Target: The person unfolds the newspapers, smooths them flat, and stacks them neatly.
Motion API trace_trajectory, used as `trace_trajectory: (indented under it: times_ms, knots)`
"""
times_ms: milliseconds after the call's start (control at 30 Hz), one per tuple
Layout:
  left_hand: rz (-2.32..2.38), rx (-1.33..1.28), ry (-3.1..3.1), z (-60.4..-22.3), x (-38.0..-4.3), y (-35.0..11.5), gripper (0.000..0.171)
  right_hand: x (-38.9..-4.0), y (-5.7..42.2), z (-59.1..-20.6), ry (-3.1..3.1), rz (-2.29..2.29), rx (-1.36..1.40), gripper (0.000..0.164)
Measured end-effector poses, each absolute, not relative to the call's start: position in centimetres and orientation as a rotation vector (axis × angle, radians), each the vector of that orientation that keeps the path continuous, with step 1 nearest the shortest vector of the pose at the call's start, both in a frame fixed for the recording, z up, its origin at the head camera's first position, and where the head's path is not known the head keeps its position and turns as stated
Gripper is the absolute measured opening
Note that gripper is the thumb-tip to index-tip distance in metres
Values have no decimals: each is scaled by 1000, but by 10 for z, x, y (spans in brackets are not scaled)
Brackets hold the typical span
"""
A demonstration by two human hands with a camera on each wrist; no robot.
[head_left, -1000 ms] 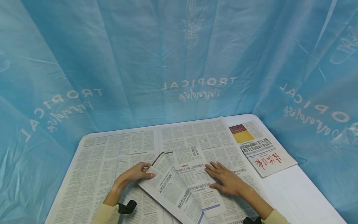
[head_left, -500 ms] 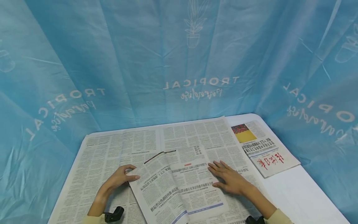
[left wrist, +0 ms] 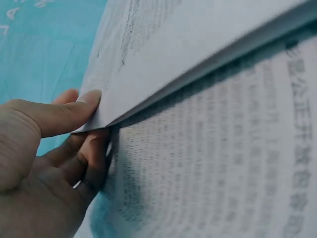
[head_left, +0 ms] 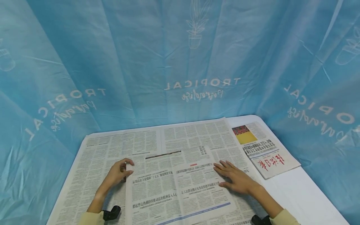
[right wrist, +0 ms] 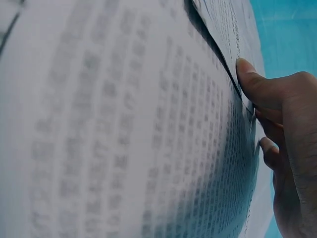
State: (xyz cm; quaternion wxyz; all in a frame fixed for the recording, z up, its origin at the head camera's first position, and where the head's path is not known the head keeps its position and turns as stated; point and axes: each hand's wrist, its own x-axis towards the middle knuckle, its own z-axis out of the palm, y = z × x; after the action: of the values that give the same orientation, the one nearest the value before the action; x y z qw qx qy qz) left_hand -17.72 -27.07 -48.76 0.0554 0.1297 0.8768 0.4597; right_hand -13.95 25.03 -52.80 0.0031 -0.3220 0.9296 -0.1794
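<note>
Over the middle of a white, round-cornered surface [head_left: 298,193] lies an opened, grey-white newspaper sheet [head_left: 157,195] with a blue line across its near part. It rests on larger grey newspaper pages [head_left: 104,153] spread out beneath it, which probably serve as a broad, flat bed for handling loose paper.

The left hand [head_left: 116,173] pinches the sheet's left edge: in the left wrist view the thumb lies on top and the other fingers reach underneath. That edge stands a little off the pages below, so the grip seems meant to control this free side without creasing it.

The right hand [head_left: 234,178] has its fingers outstretched at the sheet's right edge, likely as a light anchor against sliding. Whether any of them tuck under the paper cannot be told.

Beyond the right hand, a folded newspaper with red lettering and a yellow picture [head_left: 262,151] lies beside the spread pages, apart from both hands, apparently set aside to leave working room.
</note>
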Motion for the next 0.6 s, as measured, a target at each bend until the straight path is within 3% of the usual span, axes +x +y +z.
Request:
trace_trajectory:
  times_ms: [167, 600]
  knots:
    - [1250, 311, 2793, -494, -177, -266, 22, -140, 254, -529, 2923, -566, -1010, 70]
    - [886, 474, 3134, -503, -168, -261, 43, -142, 254, -531, 2960, -589, -1037, 66]
